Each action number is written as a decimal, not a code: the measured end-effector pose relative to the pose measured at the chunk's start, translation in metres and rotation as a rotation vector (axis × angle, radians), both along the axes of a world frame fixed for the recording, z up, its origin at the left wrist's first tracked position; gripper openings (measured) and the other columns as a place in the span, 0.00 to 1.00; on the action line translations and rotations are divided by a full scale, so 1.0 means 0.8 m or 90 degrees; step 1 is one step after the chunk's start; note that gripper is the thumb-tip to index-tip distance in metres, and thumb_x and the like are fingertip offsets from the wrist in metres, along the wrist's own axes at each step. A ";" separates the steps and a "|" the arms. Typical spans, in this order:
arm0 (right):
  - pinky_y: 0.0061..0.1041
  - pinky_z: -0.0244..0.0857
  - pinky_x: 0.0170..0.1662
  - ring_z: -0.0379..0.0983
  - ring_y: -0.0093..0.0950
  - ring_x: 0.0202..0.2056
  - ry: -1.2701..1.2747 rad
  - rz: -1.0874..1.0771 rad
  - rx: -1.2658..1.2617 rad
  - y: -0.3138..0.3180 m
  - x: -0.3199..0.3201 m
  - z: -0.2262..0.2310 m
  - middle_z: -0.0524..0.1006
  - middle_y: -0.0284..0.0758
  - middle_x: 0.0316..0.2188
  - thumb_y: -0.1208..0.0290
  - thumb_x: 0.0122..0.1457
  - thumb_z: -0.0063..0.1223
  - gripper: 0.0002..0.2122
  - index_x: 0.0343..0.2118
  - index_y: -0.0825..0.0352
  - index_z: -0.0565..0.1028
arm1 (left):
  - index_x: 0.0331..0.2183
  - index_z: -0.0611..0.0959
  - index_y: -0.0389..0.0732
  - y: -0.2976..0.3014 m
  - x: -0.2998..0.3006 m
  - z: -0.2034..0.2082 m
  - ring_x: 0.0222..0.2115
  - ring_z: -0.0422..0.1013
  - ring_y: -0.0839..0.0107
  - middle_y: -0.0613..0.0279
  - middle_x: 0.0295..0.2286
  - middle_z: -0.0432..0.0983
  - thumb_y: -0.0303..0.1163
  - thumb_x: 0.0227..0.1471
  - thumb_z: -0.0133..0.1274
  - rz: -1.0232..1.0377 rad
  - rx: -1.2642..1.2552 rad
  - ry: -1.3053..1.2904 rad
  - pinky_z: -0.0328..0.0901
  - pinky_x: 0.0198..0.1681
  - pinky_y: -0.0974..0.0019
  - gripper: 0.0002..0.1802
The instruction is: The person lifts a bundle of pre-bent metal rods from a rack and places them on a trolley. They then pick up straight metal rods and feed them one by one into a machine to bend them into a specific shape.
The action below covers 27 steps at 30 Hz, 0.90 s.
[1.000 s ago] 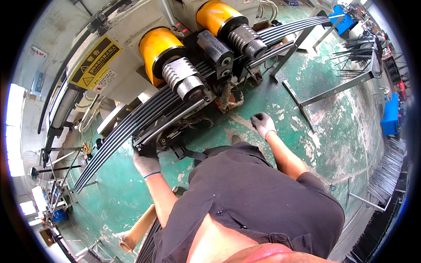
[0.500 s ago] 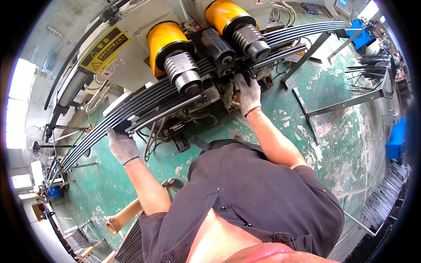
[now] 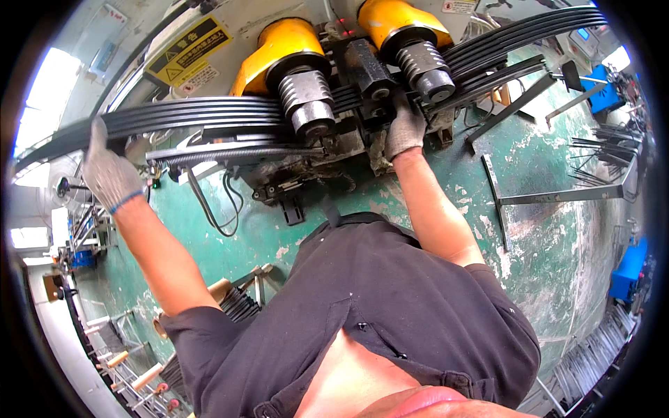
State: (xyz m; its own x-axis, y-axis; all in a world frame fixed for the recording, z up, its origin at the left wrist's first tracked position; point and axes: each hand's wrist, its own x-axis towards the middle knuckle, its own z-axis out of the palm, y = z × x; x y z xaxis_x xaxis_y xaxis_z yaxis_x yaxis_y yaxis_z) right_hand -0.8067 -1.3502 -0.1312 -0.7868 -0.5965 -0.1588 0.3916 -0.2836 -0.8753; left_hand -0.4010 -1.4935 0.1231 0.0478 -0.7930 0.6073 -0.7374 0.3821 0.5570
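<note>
Several long black rods point(image 3: 202, 111) lie side by side as a flat bundle through a machine with two ridged metal rollers. My left hand point(image 3: 111, 174), in a pale knit glove, grips the bundle near its left end, thumb across the front and fingers partly hidden beneath. My right hand point(image 3: 406, 132), gloved alike, reaches up to a black metal block point(image 3: 366, 66) between the left roller point(image 3: 306, 101) and the right roller point(image 3: 424, 70). Its fingertips are hidden against the block's underside, so I cannot see what they touch.
Two yellow housings point(image 3: 286, 45) sit behind the rollers. A spring-wrapped bar point(image 3: 237, 152) and loose cables point(image 3: 209, 209) hang below the bundle. Metal stands point(image 3: 557, 195) and a rack of black rods point(image 3: 606, 150) are at right. A worn green floor point(image 3: 529, 272) surrounds me.
My left hand has moved left and farther away, and the bundle's left part has risen with it, now nearly level. My right hand stays by the block, its fingers pushed farther up.
</note>
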 end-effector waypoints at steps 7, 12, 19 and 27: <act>0.32 0.74 0.52 0.79 0.31 0.46 -0.113 0.006 -0.143 -0.042 -0.032 0.005 0.81 0.36 0.46 0.73 0.64 0.58 0.15 0.53 0.69 0.78 | 0.56 0.83 0.36 -0.023 -0.095 0.086 0.48 0.79 0.65 0.51 0.47 0.84 0.32 0.70 0.43 -0.097 -0.025 0.085 0.69 0.57 0.65 0.21; 0.33 0.73 0.52 0.76 0.29 0.48 -0.105 0.038 -0.190 -0.065 -0.053 -0.020 0.78 0.35 0.52 0.73 0.63 0.63 0.22 0.59 0.66 0.73 | 0.58 0.82 0.39 -0.014 -0.147 0.117 0.52 0.77 0.63 0.51 0.52 0.81 0.37 0.69 0.45 -0.095 -0.160 -0.304 0.66 0.62 0.61 0.23; 0.32 0.72 0.51 0.74 0.29 0.49 0.000 0.045 -0.121 -0.063 -0.070 -0.044 0.77 0.34 0.51 0.70 0.62 0.64 0.22 0.59 0.65 0.74 | 0.32 0.81 0.34 0.081 -0.280 0.146 0.21 0.70 0.72 0.63 0.22 0.76 0.32 0.58 0.55 -0.322 -0.018 -0.083 0.69 0.27 0.65 0.10; 0.31 0.74 0.46 0.78 0.28 0.42 -0.040 0.025 -0.059 -0.053 -0.044 -0.005 0.81 0.32 0.45 0.68 0.63 0.63 0.16 0.53 0.61 0.79 | 0.31 0.83 0.36 0.082 -0.270 0.144 0.23 0.71 0.73 0.63 0.21 0.74 0.36 0.55 0.59 -0.411 -0.083 -0.089 0.68 0.29 0.64 0.11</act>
